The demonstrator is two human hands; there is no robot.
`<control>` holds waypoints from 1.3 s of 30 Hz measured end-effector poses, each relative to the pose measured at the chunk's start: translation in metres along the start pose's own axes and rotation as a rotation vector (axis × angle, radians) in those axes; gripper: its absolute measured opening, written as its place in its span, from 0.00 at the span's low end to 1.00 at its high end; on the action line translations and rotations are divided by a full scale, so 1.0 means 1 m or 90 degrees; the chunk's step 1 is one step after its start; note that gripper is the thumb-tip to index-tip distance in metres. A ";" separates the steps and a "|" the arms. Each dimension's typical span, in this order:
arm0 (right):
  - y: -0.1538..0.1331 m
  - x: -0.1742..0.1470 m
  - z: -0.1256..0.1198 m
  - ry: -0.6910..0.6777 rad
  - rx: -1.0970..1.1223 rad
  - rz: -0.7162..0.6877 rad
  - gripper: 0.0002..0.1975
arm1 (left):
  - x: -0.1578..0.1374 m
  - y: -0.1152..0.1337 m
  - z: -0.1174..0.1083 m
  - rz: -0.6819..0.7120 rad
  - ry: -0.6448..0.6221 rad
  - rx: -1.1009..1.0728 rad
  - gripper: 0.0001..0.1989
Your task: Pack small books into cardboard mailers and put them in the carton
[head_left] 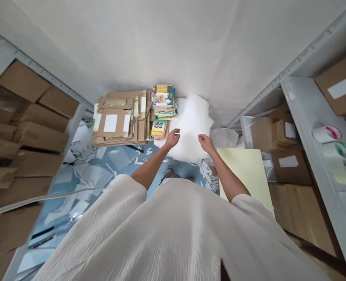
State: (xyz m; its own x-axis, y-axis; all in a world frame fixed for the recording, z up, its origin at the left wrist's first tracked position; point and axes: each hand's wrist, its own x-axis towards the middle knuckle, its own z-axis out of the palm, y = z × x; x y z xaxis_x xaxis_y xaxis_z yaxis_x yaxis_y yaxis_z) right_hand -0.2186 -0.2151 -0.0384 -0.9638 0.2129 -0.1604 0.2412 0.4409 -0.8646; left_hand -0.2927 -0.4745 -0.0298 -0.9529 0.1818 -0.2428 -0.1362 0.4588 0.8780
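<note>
A pile of thin white sheets (190, 117), soft and slightly see-through like packing foam, lies against the wall in front of me. My left hand (173, 138) is over its left side, with fingers bent loosely and small gaps between them. On the opposite side, my right hand (206, 143) hovers near the right edge, fingers likewise half curled and apart. Neither hand shows a thing in its grasp; whether the fingertips touch the top sheet I cannot make out. Left of the pile are stacked books (163, 95) and a yellow-covered booklet (158, 127).
Flattened cardboard boxes (116, 117) are stacked at the left. Paper scraps (88, 175) litter the blue floor. Shelves with cartons (41, 136) flank both sides. A pale yellow board (243, 168) stands at my right, and tape rolls (328, 133) sit on the right shelf.
</note>
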 end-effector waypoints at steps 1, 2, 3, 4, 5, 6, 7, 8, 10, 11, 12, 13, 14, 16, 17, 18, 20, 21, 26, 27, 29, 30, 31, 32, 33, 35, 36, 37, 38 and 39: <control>-0.005 0.006 0.010 -0.024 -0.003 -0.009 0.12 | 0.000 -0.008 -0.007 -0.011 0.019 0.000 0.24; -0.011 0.012 0.020 -0.046 -0.005 -0.015 0.12 | 0.000 -0.017 -0.015 -0.024 0.037 0.003 0.24; -0.017 0.017 0.031 -0.067 -0.005 -0.019 0.12 | 0.001 -0.025 -0.022 -0.039 0.055 0.009 0.24; -0.023 0.022 0.042 -0.086 -0.005 -0.021 0.12 | 0.003 -0.033 -0.030 -0.055 0.071 0.016 0.24; -0.029 0.027 0.053 -0.103 -0.003 -0.022 0.11 | 0.005 -0.041 -0.038 -0.071 0.086 0.023 0.24; -0.034 0.031 0.065 -0.117 -0.001 -0.022 0.11 | 0.008 -0.048 -0.047 -0.086 0.098 0.028 0.24; -0.040 0.036 0.077 -0.131 0.002 -0.021 0.11 | 0.011 -0.055 -0.055 -0.096 0.108 0.030 0.24; -0.045 0.040 0.088 -0.144 0.006 -0.018 0.10 | 0.015 -0.062 -0.063 -0.103 0.114 0.029 0.24; -0.052 0.048 0.111 -0.161 0.013 -0.005 0.08 | 0.022 -0.074 -0.079 -0.112 0.121 0.025 0.25; -0.055 0.052 0.122 -0.167 0.016 0.004 0.08 | 0.026 -0.080 -0.086 -0.118 0.122 0.026 0.24; -0.058 0.056 0.134 -0.171 0.017 0.014 0.08 | 0.030 -0.085 -0.093 -0.123 0.122 0.030 0.24; -0.059 0.060 0.145 -0.174 0.017 0.025 0.08 | 0.033 -0.089 -0.099 -0.127 0.119 0.036 0.23; -0.061 0.064 0.156 -0.177 0.016 0.036 0.08 | 0.037 -0.093 -0.104 -0.126 0.115 0.044 0.23; -0.062 0.072 0.178 -0.181 0.013 0.054 0.08 | 0.046 -0.101 -0.113 -0.110 0.105 0.056 0.23; -0.063 0.075 0.188 -0.180 0.012 0.061 0.09 | 0.050 -0.105 -0.117 -0.098 0.100 0.059 0.24; -0.063 0.079 0.198 -0.178 0.011 0.068 0.09 | 0.054 -0.108 -0.120 -0.087 0.093 0.061 0.24; -0.064 0.084 0.216 -0.168 0.005 0.084 0.09 | 0.061 -0.115 -0.125 -0.078 0.078 0.060 0.25; -0.064 0.086 0.223 -0.161 0.001 0.093 0.09 | 0.064 -0.119 -0.127 -0.079 0.066 0.058 0.26; -0.062 0.092 0.246 -0.124 -0.017 0.143 0.11 | 0.070 -0.130 -0.132 -0.081 0.001 0.057 0.29; -0.060 0.093 0.248 -0.113 -0.014 0.150 0.12 | 0.070 -0.131 -0.132 -0.075 -0.006 0.067 0.29; -0.057 0.093 0.249 -0.088 -0.004 0.164 0.15 | 0.070 -0.131 -0.130 -0.062 -0.017 0.089 0.30; -0.056 0.093 0.250 -0.074 -0.002 0.174 0.16 | 0.070 -0.130 -0.129 -0.057 -0.023 0.095 0.30; -0.054 0.092 0.250 -0.058 -0.001 0.185 0.18 | 0.070 -0.129 -0.128 -0.054 -0.029 0.095 0.30; -0.053 0.092 0.250 -0.040 -0.002 0.199 0.19 | 0.071 -0.128 -0.126 -0.056 -0.034 0.089 0.29; -0.051 0.091 0.250 -0.022 -0.002 0.213 0.21 | 0.071 -0.126 -0.125 -0.062 -0.037 0.080 0.29; -0.050 0.088 0.248 0.008 0.013 0.231 0.23 | 0.073 -0.123 -0.122 -0.079 -0.046 0.064 0.29; -0.049 0.086 0.245 0.016 0.031 0.234 0.23 | 0.073 -0.121 -0.121 -0.087 -0.053 0.061 0.28; -0.050 0.083 0.241 0.021 0.054 0.235 0.23 | 0.074 -0.118 -0.119 -0.093 -0.062 0.062 0.28; -0.050 0.080 0.235 0.025 0.077 0.236 0.22 | 0.074 -0.114 -0.117 -0.094 -0.070 0.065 0.27; -0.051 0.077 0.227 0.029 0.096 0.238 0.22 | 0.074 -0.109 -0.114 -0.087 -0.076 0.071 0.26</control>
State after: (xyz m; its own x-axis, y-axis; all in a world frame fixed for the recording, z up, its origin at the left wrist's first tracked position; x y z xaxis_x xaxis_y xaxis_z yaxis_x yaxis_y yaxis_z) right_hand -0.3304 -0.4192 -0.1143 -0.8058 0.3738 -0.4592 0.5518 0.1928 -0.8114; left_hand -0.3790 -0.6105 -0.0958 -0.8878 0.2098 -0.4097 -0.2249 0.5789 0.7838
